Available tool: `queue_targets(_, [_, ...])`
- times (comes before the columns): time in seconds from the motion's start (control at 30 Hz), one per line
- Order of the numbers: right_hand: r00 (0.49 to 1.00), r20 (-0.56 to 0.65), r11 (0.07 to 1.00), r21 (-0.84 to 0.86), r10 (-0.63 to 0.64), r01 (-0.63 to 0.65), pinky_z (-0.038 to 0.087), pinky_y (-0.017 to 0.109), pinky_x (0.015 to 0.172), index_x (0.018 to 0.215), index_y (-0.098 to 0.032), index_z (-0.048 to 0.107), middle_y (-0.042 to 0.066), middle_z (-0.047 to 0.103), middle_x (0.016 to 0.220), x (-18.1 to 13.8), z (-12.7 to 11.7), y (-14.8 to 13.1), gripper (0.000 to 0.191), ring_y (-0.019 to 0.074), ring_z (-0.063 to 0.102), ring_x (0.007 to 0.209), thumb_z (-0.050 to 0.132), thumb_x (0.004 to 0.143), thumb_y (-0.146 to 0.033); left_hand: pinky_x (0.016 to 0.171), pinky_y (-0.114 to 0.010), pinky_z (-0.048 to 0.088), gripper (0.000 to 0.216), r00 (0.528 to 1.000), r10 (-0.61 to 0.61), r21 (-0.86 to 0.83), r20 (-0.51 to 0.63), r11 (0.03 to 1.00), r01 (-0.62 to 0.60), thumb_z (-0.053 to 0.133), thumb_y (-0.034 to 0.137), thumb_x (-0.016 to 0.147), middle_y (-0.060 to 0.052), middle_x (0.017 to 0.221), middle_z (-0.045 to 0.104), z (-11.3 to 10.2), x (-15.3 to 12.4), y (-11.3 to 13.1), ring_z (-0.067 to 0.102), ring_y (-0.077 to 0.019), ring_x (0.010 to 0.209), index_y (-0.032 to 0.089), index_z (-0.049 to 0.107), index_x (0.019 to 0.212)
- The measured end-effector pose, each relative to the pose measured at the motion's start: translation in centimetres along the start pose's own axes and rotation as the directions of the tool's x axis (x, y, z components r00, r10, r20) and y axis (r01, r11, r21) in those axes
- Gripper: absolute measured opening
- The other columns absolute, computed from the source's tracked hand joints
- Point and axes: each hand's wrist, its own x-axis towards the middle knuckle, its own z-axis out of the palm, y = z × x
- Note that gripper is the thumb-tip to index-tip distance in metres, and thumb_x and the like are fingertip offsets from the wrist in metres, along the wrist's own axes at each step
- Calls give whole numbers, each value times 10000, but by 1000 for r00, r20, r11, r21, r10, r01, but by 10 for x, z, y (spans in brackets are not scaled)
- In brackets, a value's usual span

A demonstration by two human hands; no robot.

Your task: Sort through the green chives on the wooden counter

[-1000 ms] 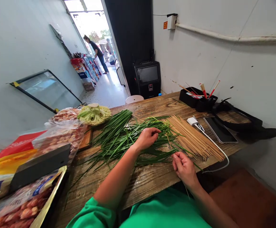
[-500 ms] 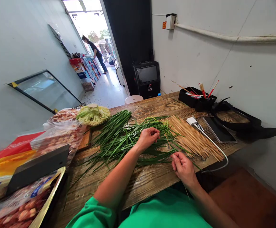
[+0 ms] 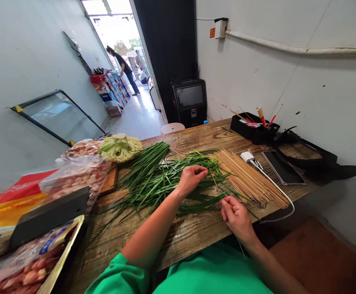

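A loose heap of long green chives lies across the wooden table. My left hand rests on the heap, its fingers curled and pinching some leaves. My right hand is near the table's front edge, fingers closed on a thin bamboo skewer that runs down past my wrist, with chive leaves at the fingertips. A fan of bamboo skewers lies just right of both hands.
A cauliflower and bagged meat sit at the left, with a tray of shrimp nearer. A charger and cable, a phone, a black box of chopsticks and a black bag line the right wall. A person stands far down the corridor.
My left hand has shifted slightly on the chives, its fingers working the leaves. My right hand has stayed almost still.
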Motion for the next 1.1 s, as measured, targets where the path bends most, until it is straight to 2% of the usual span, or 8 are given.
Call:
queue_targets(0.43, [1000, -6, 1000, -1, -11, 11, 251, 177, 339, 769, -196, 508, -79, 425, 465, 1, 0, 3, 281, 54, 326, 334, 459, 873, -453, 451, -187, 353, 263, 999, -28, -38, -18, 999, 27, 581, 323, 732, -25, 671, 672, 1, 0, 0, 449, -65, 468, 106, 685, 838])
queue_targets(0.67, [1000, 5, 1000, 7, -4, 4, 244, 176, 333, 768, -200, 492, -84, 414, 463, 1, 0, 4, 286, 52, 319, 331, 442, 882, -457, 642, -215, 460, 229, 998, 44, 10, -34, 999, -44, 585, 269, 747, -48, 724, 703, 0, 0, -2, 593, -119, 647, 110, 709, 854])
queue_targets(0.83, [1000, -9, 1000, 12, -7, 7, 245, 171, 332, 763, -193, 497, -81, 421, 467, -1, 0, 1, 292, 48, 312, 331, 456, 873, -461, 660, -218, 465, 206, 993, 115, 161, -1, 980, -113, 586, 245, 761, -38, 758, 719, -2, 0, -2, 620, -131, 671, 137, 726, 865])
queue_targets(0.9, [1000, -17, 1000, 18, -1, 1, 252, 168, 335, 769, -192, 497, -82, 421, 467, -1, 0, 1, 296, 48, 318, 336, 456, 873, -466, 691, -215, 468, 200, 987, 151, 204, 58, 966, -160, 591, 244, 764, -36, 798, 725, -4, -1, -1, 630, -132, 703, 149, 729, 872])
queue_targets(0.97, [1000, -19, 1000, 29, 4, -4, 250, 167, 334, 779, -193, 494, -85, 417, 467, -1, 0, 1, 298, 48, 320, 337, 451, 878, -470, 735, -207, 469, 202, 956, 188, 190, 224, 954, -232, 598, 253, 764, -45, 845, 725, -6, -4, 4, 639, -135, 754, 145, 730, 871])
queue_targets(1.0, [1000, -19, 999, 34, 5, -4, 245, 168, 332, 783, -194, 492, -86, 415, 468, -1, 0, 2, 297, 47, 319, 335, 449, 879, -472, 754, -200, 467, 208, 918, 197, 164, 345, 950, -266, 602, 260, 764, -49, 872, 723, -7, -5, 6, 642, -137, 785, 142, 730, 877])
queue_targets(1.07, [1000, -23, 999, 38, 2, -1, 233, 170, 327, 787, -196, 489, -89, 409, 469, -1, 1, 3, 292, 47, 315, 330, 450, 880, -471, 776, -186, 461, 230, 794, 181, 122, 581, 945, -305, 611, 281, 761, -45, 921, 718, -12, -8, 12, 643, -139, 836, 148, 725, 910])
queue_targets(1.1, [1000, -27, 999, 40, 1, 0, 230, 172, 327, 791, -197, 490, -89, 408, 470, -1, 1, 4, 288, 47, 315, 329, 452, 880, -468, 772, -181, 459, 241, 746, 157, 127, 648, 942, -309, 605, 297, 768, -37, 930, 717, -15, -8, 15, 643, -139, 844, 155, 723, 923])
